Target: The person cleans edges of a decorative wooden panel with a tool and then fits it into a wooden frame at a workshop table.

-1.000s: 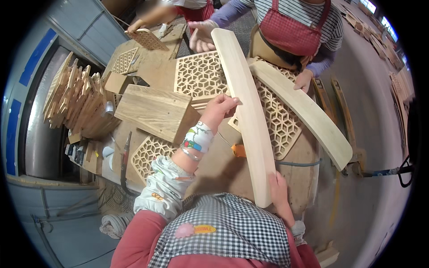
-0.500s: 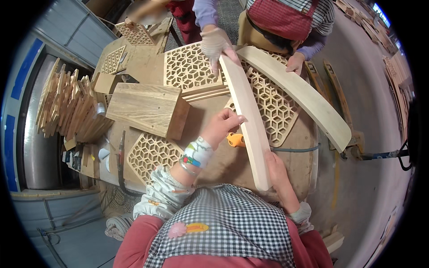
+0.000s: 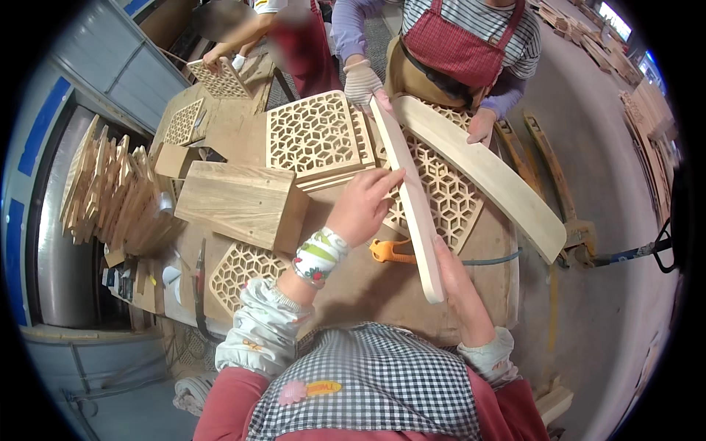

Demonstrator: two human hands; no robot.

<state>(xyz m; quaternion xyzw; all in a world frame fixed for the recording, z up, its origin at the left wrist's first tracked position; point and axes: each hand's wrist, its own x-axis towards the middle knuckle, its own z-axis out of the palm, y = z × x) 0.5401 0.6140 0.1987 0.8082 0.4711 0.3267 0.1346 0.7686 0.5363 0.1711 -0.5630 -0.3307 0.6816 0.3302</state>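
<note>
A long, pale, slightly curved wooden board [image 3: 413, 202] stands on its narrow side, slanting from the co-worker toward me. Its near right side is held by my right hand [image 3: 462, 294], with the fingers partly hidden behind it. My left hand [image 3: 362, 209] touches the board's left edge near the middle with outstretched fingertips. A co-worker's gloved hand [image 3: 362, 82] grips the far end. The co-worker's other hand [image 3: 482, 126] rests on a second, wider curved board [image 3: 489, 169]. Below my boards lies an orange-handled tool [image 3: 390, 251] joined to a blue hose [image 3: 491, 261].
Lattice panels [image 3: 312, 132] are stacked at the far middle, and another panel [image 3: 246, 272] lies near left. A wooden box-like block [image 3: 235, 198] sits on the table [image 3: 353, 294]. Many cut pieces [image 3: 121, 184] stand at left. Clamps [image 3: 548, 162] flank the right edge. Another person works far left.
The board has turned more onto its narrow side, and its near end has shifted slightly away from me. My left fingers have straightened against it. The wider board has moved slightly nearer.
</note>
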